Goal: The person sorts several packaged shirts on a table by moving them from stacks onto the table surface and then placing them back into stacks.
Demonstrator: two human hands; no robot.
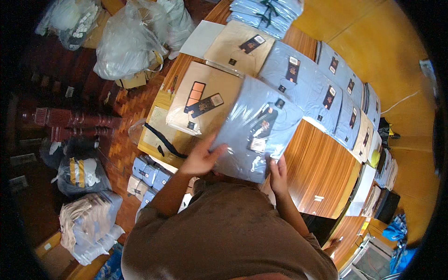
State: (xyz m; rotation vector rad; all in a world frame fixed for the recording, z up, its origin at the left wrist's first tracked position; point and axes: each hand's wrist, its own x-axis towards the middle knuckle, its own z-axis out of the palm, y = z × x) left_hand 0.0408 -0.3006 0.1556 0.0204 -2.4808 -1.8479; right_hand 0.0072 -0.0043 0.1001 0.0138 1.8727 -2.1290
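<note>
Between my two hands is a folded light-blue garment in a shiny clear plastic bag, with a dark hang tag under the plastic. My left hand grips its near left edge, thumb on top. My right hand pinches the near right corner. Just left of the bag lies a beige bagged garment bearing a dark tag and an orange sticker strip. Farther off is another beige bagged garment, with a blue bagged garment beside it.
Rows of blue bagged garments cover the right of the wooden table. A tied blue stack stands at the far end. Plastic sacks and bundled garments sit on the left. Another person's hand shows lower right.
</note>
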